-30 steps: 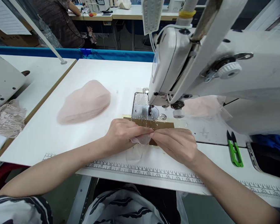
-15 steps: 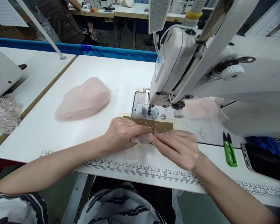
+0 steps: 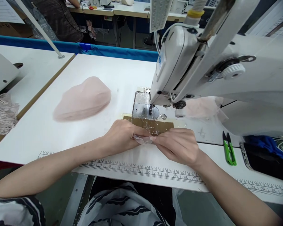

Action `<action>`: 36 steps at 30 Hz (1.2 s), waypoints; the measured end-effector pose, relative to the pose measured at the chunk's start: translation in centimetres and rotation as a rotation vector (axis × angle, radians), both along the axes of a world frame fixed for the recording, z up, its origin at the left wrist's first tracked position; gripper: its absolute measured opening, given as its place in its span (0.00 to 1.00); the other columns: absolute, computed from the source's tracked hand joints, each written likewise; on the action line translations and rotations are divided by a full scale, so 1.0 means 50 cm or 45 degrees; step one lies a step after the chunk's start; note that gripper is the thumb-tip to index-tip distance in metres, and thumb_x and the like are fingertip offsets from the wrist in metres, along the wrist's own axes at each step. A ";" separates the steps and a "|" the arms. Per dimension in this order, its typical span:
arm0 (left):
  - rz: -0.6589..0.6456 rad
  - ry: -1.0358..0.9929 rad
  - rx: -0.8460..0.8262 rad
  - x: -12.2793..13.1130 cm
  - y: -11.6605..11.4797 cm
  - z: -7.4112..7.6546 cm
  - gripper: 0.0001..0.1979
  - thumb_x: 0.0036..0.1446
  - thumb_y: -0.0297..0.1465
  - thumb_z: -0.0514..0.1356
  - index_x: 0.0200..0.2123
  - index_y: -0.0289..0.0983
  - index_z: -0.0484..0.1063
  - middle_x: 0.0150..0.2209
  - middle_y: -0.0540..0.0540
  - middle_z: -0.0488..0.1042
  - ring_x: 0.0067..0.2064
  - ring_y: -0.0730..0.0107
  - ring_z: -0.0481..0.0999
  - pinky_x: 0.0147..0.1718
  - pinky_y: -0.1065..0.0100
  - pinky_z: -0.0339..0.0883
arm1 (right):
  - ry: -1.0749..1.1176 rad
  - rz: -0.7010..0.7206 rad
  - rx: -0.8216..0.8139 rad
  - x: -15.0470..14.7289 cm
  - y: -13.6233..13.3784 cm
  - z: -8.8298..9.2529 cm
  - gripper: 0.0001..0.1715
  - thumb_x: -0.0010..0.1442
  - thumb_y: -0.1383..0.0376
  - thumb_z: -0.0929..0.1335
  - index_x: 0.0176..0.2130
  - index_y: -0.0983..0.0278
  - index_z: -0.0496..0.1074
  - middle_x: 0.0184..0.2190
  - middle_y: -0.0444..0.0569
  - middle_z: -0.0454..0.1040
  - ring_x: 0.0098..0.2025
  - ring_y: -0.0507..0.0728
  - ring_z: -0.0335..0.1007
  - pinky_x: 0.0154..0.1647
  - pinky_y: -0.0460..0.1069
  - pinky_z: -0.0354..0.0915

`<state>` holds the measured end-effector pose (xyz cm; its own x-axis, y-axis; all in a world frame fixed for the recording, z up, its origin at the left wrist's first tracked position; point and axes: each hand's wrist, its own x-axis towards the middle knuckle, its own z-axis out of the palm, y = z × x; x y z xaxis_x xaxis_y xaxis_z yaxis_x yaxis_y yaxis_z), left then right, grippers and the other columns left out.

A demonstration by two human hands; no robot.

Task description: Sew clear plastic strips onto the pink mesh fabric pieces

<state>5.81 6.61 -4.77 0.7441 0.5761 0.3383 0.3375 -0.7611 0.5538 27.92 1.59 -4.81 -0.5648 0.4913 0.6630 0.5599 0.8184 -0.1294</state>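
Observation:
Between my hands is a small piece of sheer pale fabric (image 3: 143,140), gathered in my fingertips. My left hand (image 3: 124,135) is closed on its left end, with the thumb along the top. On the other end my right hand (image 3: 177,145) pinches it, the two hands' fingertips nearly meeting. Both are just in front of the sewing machine's needle plate (image 3: 141,106) and a brown strip (image 3: 159,125) taped to the table. The presser foot (image 3: 151,110) stands behind the strip. Part of the fabric is hidden by my fingers.
Sheer pink fabric pieces (image 3: 83,99) lie on the left of the table, more pink fabric (image 3: 202,107) under the machine arm (image 3: 226,75). Green thread snips (image 3: 229,150) and a phone (image 3: 264,160) lie at right. A printed ruler (image 3: 141,171) edges the table. Beyond, a person (image 3: 58,22) sits.
My hands have drawn the fabric up and bunched it; the loose part that hung toward the ruler no longer shows there. The view has shifted slightly.

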 end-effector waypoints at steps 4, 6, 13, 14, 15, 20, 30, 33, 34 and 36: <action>0.002 0.052 0.217 0.002 0.001 -0.027 0.12 0.56 0.22 0.58 0.36 0.42 0.80 0.25 0.53 0.80 0.23 0.74 0.76 0.20 0.73 0.62 | 0.019 0.008 -0.108 -0.006 0.007 -0.013 0.08 0.62 0.72 0.68 0.32 0.60 0.73 0.22 0.39 0.78 0.20 0.49 0.70 0.19 0.45 0.66; 0.024 0.065 0.283 0.004 0.000 -0.040 0.13 0.55 0.22 0.56 0.37 0.41 0.79 0.24 0.54 0.79 0.22 0.74 0.74 0.20 0.72 0.60 | 0.079 -0.001 -0.153 -0.008 0.010 -0.016 0.08 0.61 0.72 0.68 0.33 0.60 0.73 0.23 0.40 0.78 0.21 0.49 0.71 0.20 0.45 0.66; 0.309 0.242 0.309 0.019 -0.010 -0.022 0.29 0.55 0.33 0.64 0.58 0.34 0.62 0.37 0.46 0.80 0.34 0.64 0.78 0.30 0.65 0.66 | 0.300 -0.480 -0.627 -0.025 0.029 -0.023 0.07 0.59 0.71 0.68 0.31 0.62 0.75 0.19 0.38 0.71 0.19 0.47 0.64 0.22 0.44 0.61; 0.321 0.238 0.367 0.020 -0.010 -0.017 0.31 0.55 0.33 0.65 0.60 0.33 0.60 0.44 0.41 0.79 0.42 0.59 0.78 0.37 0.61 0.68 | 0.281 -0.555 -0.673 -0.028 0.032 -0.025 0.06 0.59 0.70 0.69 0.31 0.62 0.75 0.19 0.38 0.71 0.19 0.48 0.64 0.22 0.44 0.61; 0.331 0.232 0.448 0.020 -0.009 -0.013 0.31 0.56 0.34 0.65 0.60 0.32 0.60 0.50 0.37 0.76 0.50 0.54 0.76 0.44 0.57 0.67 | 0.248 -0.619 -0.693 -0.030 0.035 -0.026 0.05 0.58 0.69 0.69 0.30 0.62 0.76 0.19 0.38 0.71 0.20 0.48 0.65 0.22 0.44 0.60; 0.221 0.239 0.899 0.016 -0.014 -0.014 0.14 0.62 0.27 0.59 0.51 0.36 0.71 0.54 0.43 0.75 0.58 0.56 0.70 0.57 0.54 0.57 | 0.181 -0.745 -0.701 -0.029 0.047 -0.031 0.05 0.56 0.69 0.70 0.31 0.60 0.77 0.18 0.38 0.70 0.20 0.49 0.64 0.25 0.46 0.58; 0.031 0.395 0.842 0.008 -0.012 -0.018 0.14 0.68 0.25 0.53 0.53 0.36 0.72 0.55 0.46 0.76 0.56 0.63 0.72 0.55 0.55 0.57 | 0.178 -0.798 -0.718 -0.020 0.056 -0.039 0.05 0.59 0.66 0.69 0.34 0.60 0.77 0.19 0.37 0.69 0.21 0.50 0.62 0.45 0.54 0.62; -0.002 0.365 0.799 0.008 0.003 -0.019 0.14 0.68 0.27 0.53 0.54 0.36 0.72 0.54 0.47 0.77 0.55 0.62 0.73 0.54 0.53 0.57 | 0.145 -0.800 -0.617 -0.012 0.054 -0.036 0.06 0.61 0.65 0.68 0.37 0.61 0.77 0.21 0.39 0.71 0.23 0.52 0.64 0.42 0.53 0.63; -0.012 0.363 0.781 0.009 0.008 -0.019 0.14 0.68 0.27 0.53 0.54 0.37 0.72 0.54 0.48 0.77 0.56 0.62 0.73 0.54 0.53 0.56 | 0.149 -0.803 -0.604 -0.010 0.053 -0.035 0.06 0.61 0.65 0.68 0.37 0.61 0.77 0.23 0.41 0.73 0.26 0.53 0.67 0.43 0.53 0.63; -0.023 0.357 0.760 0.009 0.017 -0.020 0.15 0.68 0.28 0.53 0.55 0.38 0.71 0.55 0.49 0.76 0.56 0.62 0.73 0.55 0.53 0.56 | 0.179 -0.787 -0.596 -0.007 0.053 -0.033 0.07 0.62 0.65 0.67 0.39 0.62 0.77 0.30 0.45 0.77 0.33 0.57 0.72 0.46 0.55 0.64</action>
<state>6.27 7.43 -5.78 0.8585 0.3362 0.3874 0.3918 -0.9172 -0.0723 27.58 4.24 -6.45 -0.0246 0.9348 0.3544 0.8484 0.2070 -0.4872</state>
